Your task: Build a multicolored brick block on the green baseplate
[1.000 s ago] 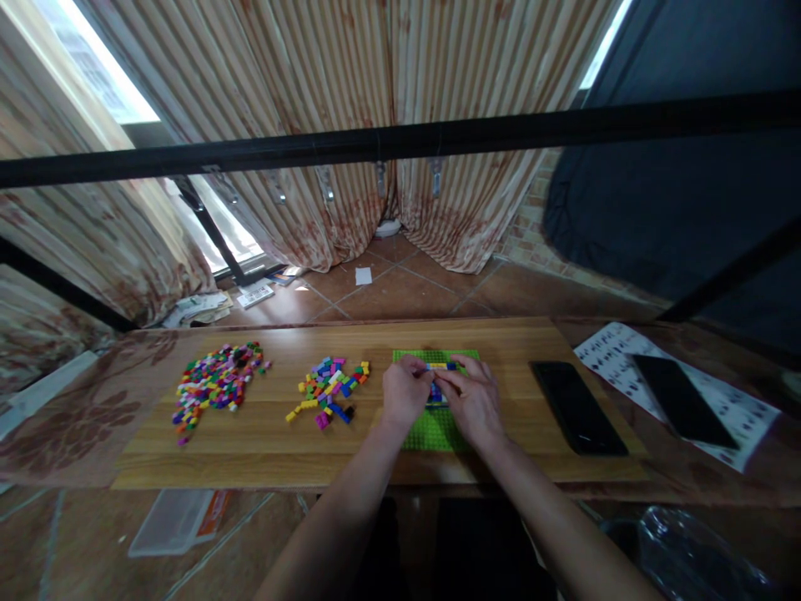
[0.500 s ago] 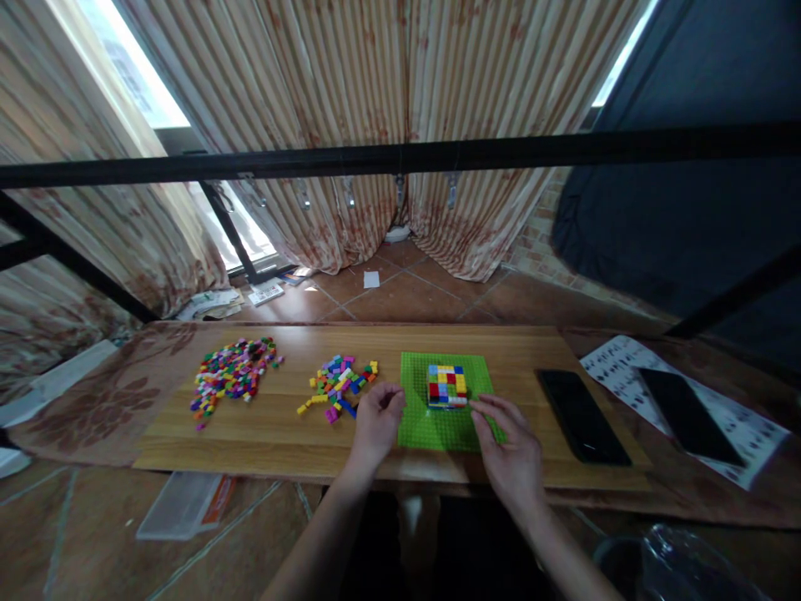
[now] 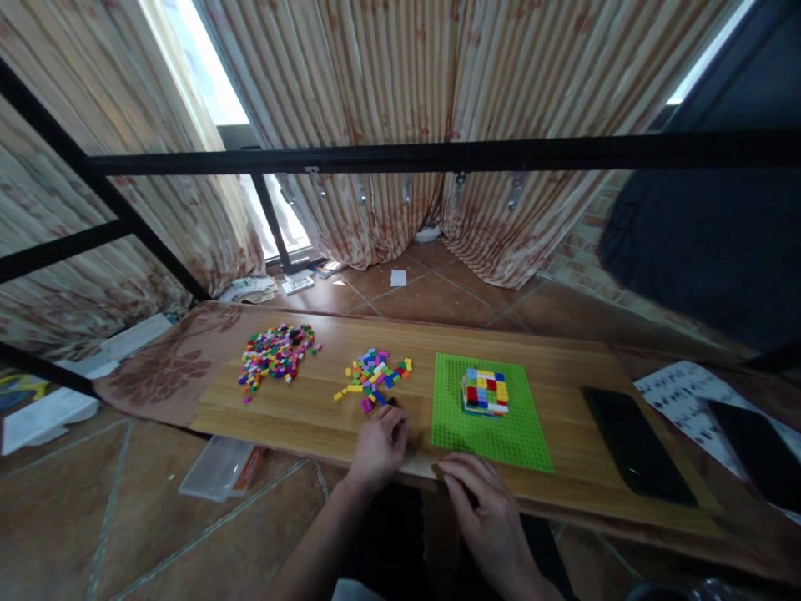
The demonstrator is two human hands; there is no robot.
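A green baseplate (image 3: 519, 434) lies on the wooden board (image 3: 300, 409). On it stands a small block of coloured bricks (image 3: 486, 391). My left hand (image 3: 379, 446) rests on the board just left of the plate, fingers curled, close to a small pile of loose bricks (image 3: 374, 376). My right hand (image 3: 485, 513) hangs over the board's near edge below the plate, fingers loosely bent, with nothing seen in it.
A bigger heap of small coloured bricks (image 3: 275, 355) lies at the board's left. A black phone (image 3: 635, 442) lies right of the plate, another (image 3: 760, 446) on a printed sheet. A black bar (image 3: 400, 156) crosses the view. A clear box (image 3: 216, 467) sits on the floor.
Both hands left the brick block and drew back toward me; the right hand is now off the plate at the board's edge. The view swung left.
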